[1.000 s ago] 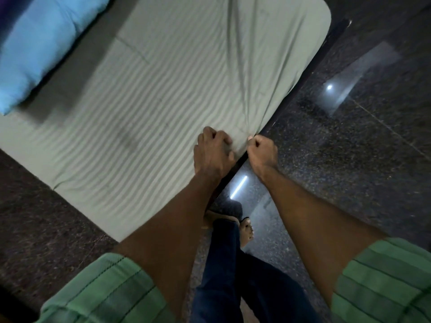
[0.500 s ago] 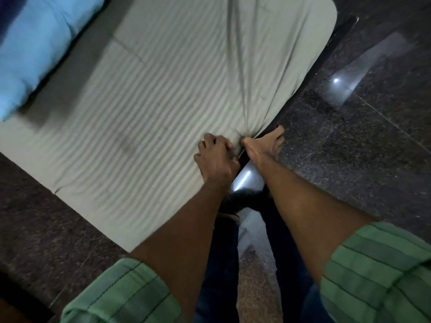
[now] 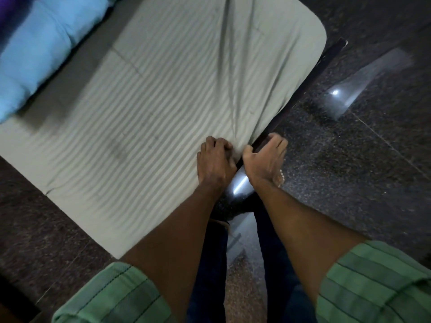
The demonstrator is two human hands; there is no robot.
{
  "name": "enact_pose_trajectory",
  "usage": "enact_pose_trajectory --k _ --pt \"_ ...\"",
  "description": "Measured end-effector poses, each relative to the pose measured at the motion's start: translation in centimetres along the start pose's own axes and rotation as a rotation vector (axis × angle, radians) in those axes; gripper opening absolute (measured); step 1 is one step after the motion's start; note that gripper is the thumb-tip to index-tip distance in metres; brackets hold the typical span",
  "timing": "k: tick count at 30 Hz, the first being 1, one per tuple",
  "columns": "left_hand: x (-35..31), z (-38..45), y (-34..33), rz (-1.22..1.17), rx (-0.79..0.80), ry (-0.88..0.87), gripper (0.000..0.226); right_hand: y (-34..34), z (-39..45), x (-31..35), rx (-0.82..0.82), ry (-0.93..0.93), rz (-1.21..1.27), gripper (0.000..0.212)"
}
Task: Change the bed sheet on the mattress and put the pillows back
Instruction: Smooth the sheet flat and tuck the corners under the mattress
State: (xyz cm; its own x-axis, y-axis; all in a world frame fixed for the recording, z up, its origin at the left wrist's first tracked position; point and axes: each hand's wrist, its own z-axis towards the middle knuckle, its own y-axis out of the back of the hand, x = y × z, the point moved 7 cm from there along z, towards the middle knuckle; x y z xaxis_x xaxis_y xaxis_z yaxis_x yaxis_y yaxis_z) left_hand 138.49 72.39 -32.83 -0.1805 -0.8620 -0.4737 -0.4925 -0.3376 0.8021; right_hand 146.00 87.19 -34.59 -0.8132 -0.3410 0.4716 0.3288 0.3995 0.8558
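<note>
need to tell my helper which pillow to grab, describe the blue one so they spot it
Start from the mattress under the pale striped sheet. At its far left end lies the light blue pillow, puffy and creased; nothing else here is that bright blue, only a dark purple thing beside it.

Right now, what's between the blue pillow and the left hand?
Only striped green bed sheet, lying on the mattress; nothing else between pillow and left hand in the head view.

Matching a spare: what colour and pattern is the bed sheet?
Pale grey-green bed sheet with narrow tone-on-tone stripes, seen in the head view.
</note>
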Motion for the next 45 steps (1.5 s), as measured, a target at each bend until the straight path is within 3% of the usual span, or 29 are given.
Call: enact_pose_trajectory --k 2,6,11,16,20,25,29,33,40,41,43,45 --pt "-0.9 0.8 0.2 -0.024 -0.021 -0.016 0.029 1.2 1.9 0.5 -0.079 0.053 0.009 0.041" --pt "-2.8 2.3 0.3 -0.053 -0.068 -0.044 0.021 0.9 6.8 2.5 0.014 0.059 -0.125 0.045" --pt "-4.7 4.3 0.6 -0.072 -0.133 -0.030 0.016 0.3 10.3 5.6 0.125 0.118 -0.142 0.026" --pt "-6.2 6.6 0.1 -0.081 -0.183 0.002 0.016 1.4 11.5 2.2 0.190 -0.099 0.028 0.037" --pt "-7.6 8.3 -0.8 -0.094 -0.167 0.028 0.017 1.5 12.9 3.2 0.232 0.037 -0.089 0.034" --pt "-9.4 9.3 -1.2 -0.096 -0.215 0.051 0.015 1.8 13.4 2.7 0.224 0.060 0.007 0.028" --pt "-10.0 9.7 -2.0 -0.041 -0.198 0.032 0.020 2.7 13.9 -2.1 0.211 -0.001 -0.012 0.033" --pt "-10.6 10.2 -2.6 0.024 -0.123 0.009 0.030 2.2 15.2 -1.1 0.218 -0.089 -0.031 0.033" --pt "-10.8 10.5 -2.7 0.031 -0.088 0.048 0.045 2.4 16.1 -0.9 0.242 -0.300 0.171 0.022" --pt "-10.8 10.6 -2.9 0.039 -0.080 0.049 0.046 2.4 16.3 -1.2 0.235 -0.323 0.182 0.027" --pt "-10.8 10.8 -3.0 0.067 -0.080 0.054 0.046 2.2 16.9 -1.4 0.204 -0.355 0.182 0.062" --pt "-10.8 11.0 -3.1 0.107 -0.083 0.069 0.045 1.8 17.5 -1.2 0.166 -0.359 0.144 0.081"
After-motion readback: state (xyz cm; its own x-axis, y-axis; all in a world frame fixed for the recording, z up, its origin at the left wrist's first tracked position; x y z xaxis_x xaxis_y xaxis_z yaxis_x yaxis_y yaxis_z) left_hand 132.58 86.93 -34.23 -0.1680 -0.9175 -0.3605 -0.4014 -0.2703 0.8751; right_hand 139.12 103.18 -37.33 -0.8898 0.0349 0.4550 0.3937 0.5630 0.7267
